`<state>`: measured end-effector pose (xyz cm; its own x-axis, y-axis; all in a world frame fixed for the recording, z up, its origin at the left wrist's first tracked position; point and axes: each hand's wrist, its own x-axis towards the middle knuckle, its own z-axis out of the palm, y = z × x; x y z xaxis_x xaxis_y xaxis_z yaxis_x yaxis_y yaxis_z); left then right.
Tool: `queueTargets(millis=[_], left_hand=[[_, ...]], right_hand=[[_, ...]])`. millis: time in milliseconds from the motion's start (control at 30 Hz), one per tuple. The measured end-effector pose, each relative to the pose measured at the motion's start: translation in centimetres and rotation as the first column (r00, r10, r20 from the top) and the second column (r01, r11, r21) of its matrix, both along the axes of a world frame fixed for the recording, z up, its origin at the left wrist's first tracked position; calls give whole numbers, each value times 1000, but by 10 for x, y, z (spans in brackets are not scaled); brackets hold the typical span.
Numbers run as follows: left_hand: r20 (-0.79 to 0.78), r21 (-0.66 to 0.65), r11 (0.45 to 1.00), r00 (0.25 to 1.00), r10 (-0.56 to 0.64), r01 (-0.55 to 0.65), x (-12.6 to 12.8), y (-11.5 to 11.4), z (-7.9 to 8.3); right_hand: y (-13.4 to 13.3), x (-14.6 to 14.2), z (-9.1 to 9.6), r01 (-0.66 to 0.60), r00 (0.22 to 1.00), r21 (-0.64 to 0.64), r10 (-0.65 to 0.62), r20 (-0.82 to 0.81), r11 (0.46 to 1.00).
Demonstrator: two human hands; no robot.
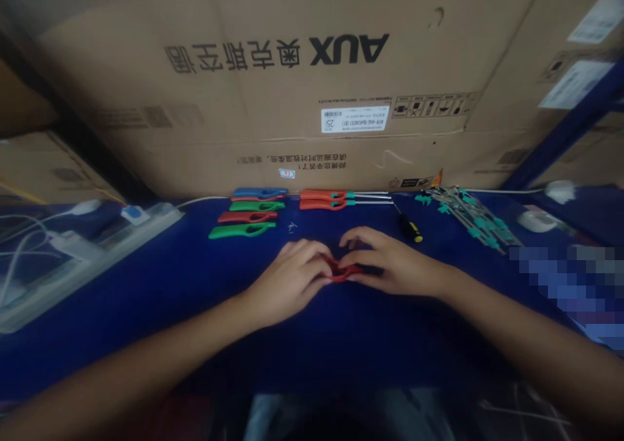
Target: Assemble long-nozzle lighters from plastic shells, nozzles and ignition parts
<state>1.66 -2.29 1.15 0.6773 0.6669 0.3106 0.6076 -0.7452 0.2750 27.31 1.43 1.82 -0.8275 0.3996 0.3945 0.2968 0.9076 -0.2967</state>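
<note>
Both my hands meet over the middle of the blue table around a red lighter handle (345, 273), its ends mostly hidden by the fingers. My left hand (292, 278) is closed around its left end. With bent fingers, my right hand (385, 259) grips the other end. Behind them lie two orange stick lighters (322, 203) with teal parts and metal rods. To their left are several loose handles: a blue handle (256, 193), a green handle (260, 206), a red handle (244, 217) and another green handle (238, 231). Tiny light pieces (291, 227) rest beside these.
A black-and-yellow screwdriver (410, 228) lies beyond my right hand. Further right is a heap of metal lighter rods (470, 216) with teal ends. A white power strip (97, 259) with cables runs along the left. A large cardboard box (273, 103) stands behind.
</note>
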Motion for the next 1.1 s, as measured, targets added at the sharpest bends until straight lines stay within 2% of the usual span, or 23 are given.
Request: queueTargets(millis=[67, 167, 367, 500, 800, 900, 967, 1033, 1100], left_hand=[[25, -73, 996, 999, -40, 42, 2, -2, -7], [59, -109, 992, 997, -58, 65, -2, 3, -15], [110, -148, 988, 992, 58, -41, -15, 21, -22], [190, -184, 982, 978, 85, -50, -18, 27, -26], [297, -255, 965, 946, 133, -56, -18, 30, -33], [310, -268, 962, 940, 141, -56, -18, 31, -35], [315, -269, 962, 938, 142, -55, -18, 31, -35], [318, -267, 962, 937, 142, -55, -18, 31, -34], [321, -254, 965, 936, 145, -63, -17, 30, -33]], right_hand=[[-1, -2, -1, -37, 998, -66, 41, 56, 997], [0, 0, -1, -14, 989, -157, 37, 144, 987], [12, 11, 0, 48, 981, -192, -10, 196, 980], [16, 17, 0, 87, 983, -216, -49, 178, 972], [14, 17, 9, 122, 992, -361, -113, 47, 925], [16, 18, 8, 112, 993, -331, -117, 5, 937], [17, 19, 7, 141, 989, -245, -146, -6, 959], [19, 20, 6, 237, 971, -99, -238, 9, 966], [19, 22, 6, 358, 932, 34, -360, 37, 933]])
